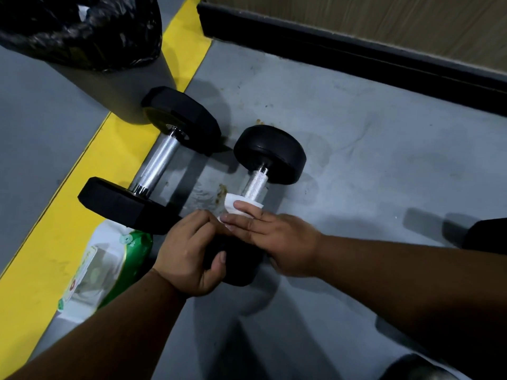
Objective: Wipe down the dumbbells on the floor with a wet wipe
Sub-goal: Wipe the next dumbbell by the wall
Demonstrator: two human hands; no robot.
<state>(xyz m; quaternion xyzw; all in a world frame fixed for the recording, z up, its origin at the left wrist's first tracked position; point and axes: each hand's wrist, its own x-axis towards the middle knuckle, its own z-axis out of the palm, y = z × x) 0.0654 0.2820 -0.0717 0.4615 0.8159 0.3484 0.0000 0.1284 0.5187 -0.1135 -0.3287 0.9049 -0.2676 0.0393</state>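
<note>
Two dumbbells lie on the grey floor. The larger one [159, 160] has angular black heads and a chrome handle and lies along the yellow line. The smaller round-headed dumbbell [270, 154] lies to its right. My left hand [189, 256] grips its near black head, thumb and fingers curled round it. My right hand [277, 239] presses a white wet wipe [233, 201] with straight fingers against the near end of the chrome handle, where it meets that head.
A green and white pack of wipes [109, 264] lies on the floor left of my left arm. A grey bin [109, 86] lined with a black bag stands behind the larger dumbbell. A black baseboard [356, 53] runs along the wall beyond. Dark objects sit at the right edge.
</note>
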